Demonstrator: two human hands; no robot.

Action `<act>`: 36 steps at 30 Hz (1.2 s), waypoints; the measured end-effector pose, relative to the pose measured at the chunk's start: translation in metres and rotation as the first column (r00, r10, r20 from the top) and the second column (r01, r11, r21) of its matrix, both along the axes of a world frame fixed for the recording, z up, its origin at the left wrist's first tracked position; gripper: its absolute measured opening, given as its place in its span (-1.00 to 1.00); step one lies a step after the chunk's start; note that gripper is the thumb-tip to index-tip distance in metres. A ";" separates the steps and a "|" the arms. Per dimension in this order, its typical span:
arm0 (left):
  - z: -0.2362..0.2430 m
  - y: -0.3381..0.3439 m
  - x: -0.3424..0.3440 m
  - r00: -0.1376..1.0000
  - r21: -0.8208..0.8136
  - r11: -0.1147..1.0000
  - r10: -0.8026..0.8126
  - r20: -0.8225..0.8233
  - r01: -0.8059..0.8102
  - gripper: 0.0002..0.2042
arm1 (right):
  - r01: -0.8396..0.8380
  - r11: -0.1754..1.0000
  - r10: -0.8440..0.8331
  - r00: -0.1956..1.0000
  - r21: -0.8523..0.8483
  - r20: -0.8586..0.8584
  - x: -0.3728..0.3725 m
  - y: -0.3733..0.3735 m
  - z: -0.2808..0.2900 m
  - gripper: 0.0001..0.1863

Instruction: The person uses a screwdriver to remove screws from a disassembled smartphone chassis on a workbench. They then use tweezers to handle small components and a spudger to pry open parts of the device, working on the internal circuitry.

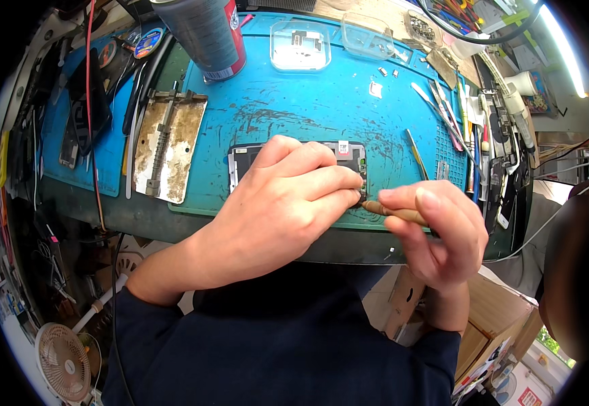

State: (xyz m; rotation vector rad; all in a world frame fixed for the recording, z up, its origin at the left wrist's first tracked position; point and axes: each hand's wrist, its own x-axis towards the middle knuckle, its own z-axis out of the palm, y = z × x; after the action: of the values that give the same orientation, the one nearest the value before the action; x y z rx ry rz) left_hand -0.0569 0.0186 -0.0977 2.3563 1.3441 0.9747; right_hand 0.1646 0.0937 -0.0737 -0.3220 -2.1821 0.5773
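Note:
An opened black smartphone (355, 154) lies crosswise on the blue work mat, its inner parts showing at the right end. My left hand (284, 199) rests over its middle with bent fingers, holding it down and hiding much of it. Pinched between the thumb and fingers of my right hand (446, 233) is a slim tool with a tan handle (374, 207). Its dark tip points left and meets the phone's lower right corner, close to my left fingertips. What kind of tip it has is too small to tell.
A worn metal holder (169, 149) stands left of the phone. Behind are a large can (203, 40) and clear plastic boxes (300, 46) with small parts. Tweezers (417, 154) lie to the right, near more tools (443, 111). The mat (287, 101) ends near my body.

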 end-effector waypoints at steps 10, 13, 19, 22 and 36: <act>-0.003 -0.001 0.000 1.000 0.017 1.000 0.007 0.004 -0.007 -0.73 | 0.062 0.998 -0.061 0.998 -0.023 0.026 -0.001 -0.010 0.005 -0.53; -0.001 0.000 0.001 1.000 0.010 1.000 -0.002 0.007 0.002 -0.73 | 0.102 0.987 -0.109 0.993 -0.128 -0.048 -0.004 -0.017 -0.008 -0.52; -0.001 0.000 0.001 1.000 0.018 1.000 0.002 -0.011 -0.002 -0.70 | 0.096 0.993 -0.097 0.995 -0.065 -0.017 -0.003 -0.010 -0.005 -0.49; -0.002 -0.001 0.000 1.000 0.020 1.000 0.005 -0.007 -0.005 -0.69 | 0.120 0.989 -0.107 0.984 -0.084 0.145 0.007 -0.015 0.008 -0.49; -0.001 -0.002 0.001 0.999 0.018 1.000 0.006 -0.048 -0.005 -0.78 | 0.092 0.996 -0.091 0.994 -0.018 0.059 0.001 -0.010 0.004 -0.41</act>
State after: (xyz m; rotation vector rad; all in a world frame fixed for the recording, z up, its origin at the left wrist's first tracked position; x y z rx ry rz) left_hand -0.0564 0.0169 -0.0986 2.4054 1.3656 0.9409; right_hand 0.1654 0.0834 -0.0695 -0.4520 -2.2059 0.5456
